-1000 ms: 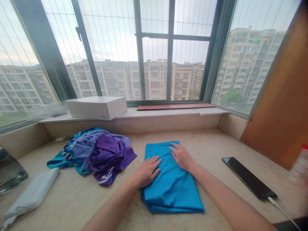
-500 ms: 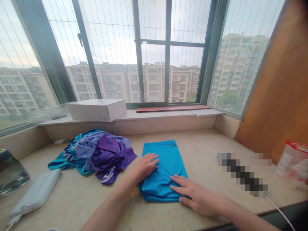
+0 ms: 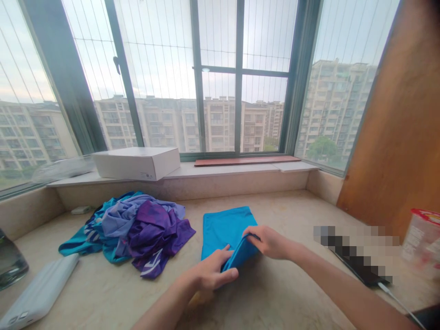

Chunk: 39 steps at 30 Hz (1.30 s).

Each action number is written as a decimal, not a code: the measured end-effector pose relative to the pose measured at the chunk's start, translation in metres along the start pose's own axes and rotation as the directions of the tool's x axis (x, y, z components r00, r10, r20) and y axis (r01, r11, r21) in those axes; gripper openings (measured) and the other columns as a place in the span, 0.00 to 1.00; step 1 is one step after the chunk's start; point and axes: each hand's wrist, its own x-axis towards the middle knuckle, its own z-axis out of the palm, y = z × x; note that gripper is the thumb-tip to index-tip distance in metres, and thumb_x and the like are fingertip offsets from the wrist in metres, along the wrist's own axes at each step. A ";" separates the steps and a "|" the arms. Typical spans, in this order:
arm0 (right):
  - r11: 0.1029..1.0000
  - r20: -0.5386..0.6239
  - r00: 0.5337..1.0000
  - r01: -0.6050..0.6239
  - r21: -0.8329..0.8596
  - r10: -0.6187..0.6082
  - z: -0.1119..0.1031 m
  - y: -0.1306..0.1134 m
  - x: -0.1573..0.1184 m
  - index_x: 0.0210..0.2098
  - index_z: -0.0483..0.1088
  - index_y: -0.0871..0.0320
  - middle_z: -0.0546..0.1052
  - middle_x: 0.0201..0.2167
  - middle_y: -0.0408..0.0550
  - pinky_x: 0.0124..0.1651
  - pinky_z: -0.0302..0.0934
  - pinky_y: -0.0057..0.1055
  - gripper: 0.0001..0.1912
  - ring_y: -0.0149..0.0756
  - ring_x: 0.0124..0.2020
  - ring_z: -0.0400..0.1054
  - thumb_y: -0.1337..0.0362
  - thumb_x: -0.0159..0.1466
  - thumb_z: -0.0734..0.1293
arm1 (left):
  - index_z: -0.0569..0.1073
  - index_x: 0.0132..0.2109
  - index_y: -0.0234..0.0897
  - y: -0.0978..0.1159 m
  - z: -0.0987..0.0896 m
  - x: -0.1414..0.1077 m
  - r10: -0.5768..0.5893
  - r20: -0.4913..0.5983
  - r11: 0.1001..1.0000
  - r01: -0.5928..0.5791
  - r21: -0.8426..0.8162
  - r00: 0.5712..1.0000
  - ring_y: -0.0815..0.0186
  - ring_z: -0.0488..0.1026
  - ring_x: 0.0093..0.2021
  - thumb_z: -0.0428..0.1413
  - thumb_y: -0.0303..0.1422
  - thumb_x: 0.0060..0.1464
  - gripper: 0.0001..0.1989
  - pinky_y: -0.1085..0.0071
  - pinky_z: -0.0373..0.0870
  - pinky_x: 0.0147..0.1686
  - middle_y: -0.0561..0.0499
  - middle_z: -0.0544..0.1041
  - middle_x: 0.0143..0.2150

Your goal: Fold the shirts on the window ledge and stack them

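Observation:
A folded blue cloth [image 3: 220, 227] lies on the stone counter, its near end lifted and bent up. My right hand [image 3: 270, 242] pinches the raised edge at the cloth's right side. At the near left part of the cloth is my left hand [image 3: 217, 270], its thumb in front and its fingers behind the lifted fold, gripping it. To the left, a heap of crumpled clothes [image 3: 151, 229] in purple, lilac and teal rests on the counter.
A white box [image 3: 135, 164] and a reddish board [image 3: 245, 161] sit on the window ledge. At the left are a white power bank [image 3: 43, 288] and a glass container [image 3: 12, 261]. A dark phone with a cable [image 3: 357, 263] and a plastic tub [image 3: 422, 238] stand right.
Both hands were lying flat with fingers spread on the cloth. Now they hold its near end, which has come up off the counter. The view has shifted slightly.

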 end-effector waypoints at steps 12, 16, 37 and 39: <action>0.943 -0.267 0.935 -0.151 0.298 0.234 0.027 0.071 0.039 0.51 0.75 0.60 0.80 0.48 0.57 0.56 0.65 0.46 0.27 0.51 0.50 0.73 0.45 0.66 0.61 | 0.60 0.70 0.37 -0.062 0.000 0.007 -0.382 -0.480 0.918 0.386 -0.095 0.790 0.49 0.61 0.68 0.58 0.48 0.56 0.40 0.51 0.55 0.68 0.39 0.64 0.70; 0.871 -0.084 0.959 -0.207 0.445 0.271 0.009 0.080 0.025 0.65 0.63 0.62 0.77 0.53 0.61 0.58 0.64 0.47 0.41 0.51 0.55 0.71 0.39 0.64 0.64 | 0.70 0.63 0.40 -0.065 -0.007 0.015 -0.326 -0.540 0.941 0.319 -0.109 0.776 0.54 0.70 0.63 0.52 0.44 0.61 0.26 0.56 0.61 0.65 0.46 0.73 0.63; 0.822 0.078 0.982 -0.189 0.537 0.174 -0.032 0.051 0.014 0.53 0.74 0.57 0.80 0.47 0.51 0.46 0.69 0.37 0.26 0.44 0.47 0.73 0.50 0.61 0.71 | 0.72 0.63 0.38 -0.024 -0.029 0.000 -0.295 -0.171 0.849 0.176 -0.498 0.940 0.51 0.74 0.57 0.60 0.45 0.58 0.29 0.56 0.70 0.57 0.43 0.78 0.58; 0.836 -0.052 0.959 -0.215 0.504 0.278 -0.016 0.060 0.021 0.56 0.72 0.59 0.79 0.47 0.54 0.46 0.69 0.38 0.27 0.44 0.46 0.73 0.52 0.61 0.71 | 0.74 0.60 0.36 -0.035 -0.028 0.002 -0.330 -0.290 0.893 0.197 -0.404 0.898 0.52 0.75 0.56 0.59 0.42 0.58 0.26 0.56 0.70 0.58 0.44 0.79 0.55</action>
